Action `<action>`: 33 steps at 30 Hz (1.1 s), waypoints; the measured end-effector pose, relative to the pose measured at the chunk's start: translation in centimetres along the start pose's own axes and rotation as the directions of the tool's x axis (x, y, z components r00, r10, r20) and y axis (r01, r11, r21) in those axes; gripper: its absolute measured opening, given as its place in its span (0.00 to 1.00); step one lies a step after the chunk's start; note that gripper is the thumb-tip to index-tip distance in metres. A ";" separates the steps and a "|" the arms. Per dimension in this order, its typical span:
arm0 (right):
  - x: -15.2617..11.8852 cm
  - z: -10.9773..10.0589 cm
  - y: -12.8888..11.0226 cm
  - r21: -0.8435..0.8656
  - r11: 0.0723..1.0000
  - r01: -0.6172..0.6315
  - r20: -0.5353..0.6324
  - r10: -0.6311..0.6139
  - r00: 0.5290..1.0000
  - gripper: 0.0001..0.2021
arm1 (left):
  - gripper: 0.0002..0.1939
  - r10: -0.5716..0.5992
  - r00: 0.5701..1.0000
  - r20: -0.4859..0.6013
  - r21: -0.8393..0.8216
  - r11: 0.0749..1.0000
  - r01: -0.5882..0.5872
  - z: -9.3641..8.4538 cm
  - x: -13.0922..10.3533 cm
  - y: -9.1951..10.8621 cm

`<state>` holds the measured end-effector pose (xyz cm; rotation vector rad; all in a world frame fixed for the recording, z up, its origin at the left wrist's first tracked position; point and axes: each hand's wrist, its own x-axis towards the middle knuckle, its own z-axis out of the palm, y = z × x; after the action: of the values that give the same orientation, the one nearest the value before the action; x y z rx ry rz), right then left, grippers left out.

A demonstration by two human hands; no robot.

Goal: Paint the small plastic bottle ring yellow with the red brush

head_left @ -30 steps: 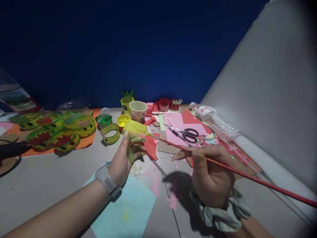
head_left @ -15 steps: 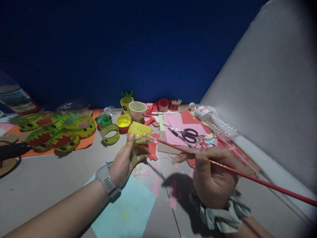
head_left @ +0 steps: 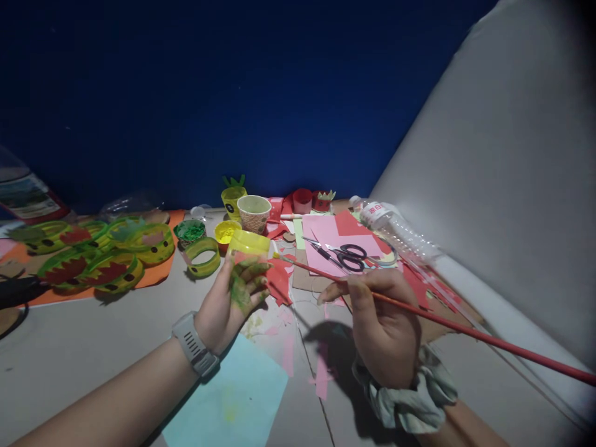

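My left hand (head_left: 235,304), palm up and smeared with green paint, holds a yellow-painted ring (head_left: 250,243) at its thumb and fingertips. My right hand (head_left: 388,316) is closed in a pen-like grip around a long red paintbrush (head_left: 435,316). The brush's yellow-coated tip points left and sits just right of the ring; a small gap seems to part them. Behind my left hand stand a cup of yellow paint (head_left: 227,232) and a cup of green paint (head_left: 190,231). A green-and-yellow ring (head_left: 203,259) rests on the table left of the held one.
Several decorated rings (head_left: 114,273) lie on orange paper (head_left: 162,273) at left. A patterned paper cup (head_left: 254,222) stands at the back. Scissors (head_left: 349,256) lie on pink paper (head_left: 321,230), near a plastic bottle (head_left: 395,230). Light-blue paper (head_left: 242,391) lies in front.
The yellow ring in my left hand has turned more upright, and my palm has rolled further upward. The brush tip has shifted slightly left with my right hand. The whole view has shifted a little.
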<state>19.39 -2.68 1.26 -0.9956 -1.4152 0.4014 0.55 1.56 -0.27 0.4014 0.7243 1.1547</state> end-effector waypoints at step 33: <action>0.0 -0.4 -0.7 0.146 0.989 -0.028 0.092 0.015 0.996 0.05 | 0.22 0.001 1.000 0.005 0.106 0.994 -0.001 0.6 -0.3 -0.4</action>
<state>19.54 -3.14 1.85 -0.8823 -1.4348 0.5649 1.20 1.16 -0.03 0.4935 0.7836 1.1191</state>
